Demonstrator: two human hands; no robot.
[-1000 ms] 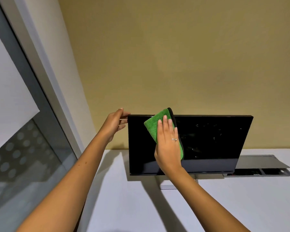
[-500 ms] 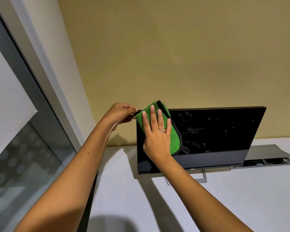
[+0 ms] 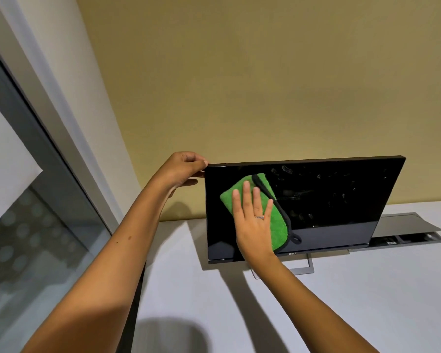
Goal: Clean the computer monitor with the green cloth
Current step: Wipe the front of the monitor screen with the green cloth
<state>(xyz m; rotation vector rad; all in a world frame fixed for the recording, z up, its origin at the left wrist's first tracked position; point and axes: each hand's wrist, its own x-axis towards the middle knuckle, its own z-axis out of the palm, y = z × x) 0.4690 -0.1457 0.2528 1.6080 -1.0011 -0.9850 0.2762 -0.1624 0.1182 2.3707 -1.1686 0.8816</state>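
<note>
A black computer monitor (image 3: pixel 329 200) stands on a white desk (image 3: pixel 316 301), its dark screen marked with smudges on the right half. A green cloth (image 3: pixel 278 225) with a black edge and loop lies flat against the left part of the screen. My right hand (image 3: pixel 253 220) presses on it with fingers spread and flat, a ring on one finger. My left hand (image 3: pixel 182 168) grips the monitor's upper left corner, fingers curled over the top edge.
A grey metal stand (image 3: pixel 307 267) holds the monitor. Behind it on the right, a grey cable tray lid (image 3: pixel 405 225) is raised in the desk. A yellow wall rises behind. A glass partition with a grey frame (image 3: pixel 49 174) runs along the left.
My right hand and the cloth have slid down from the screen's top left corner toward its lower left area. My left hand keeps hold of the upper left corner.
</note>
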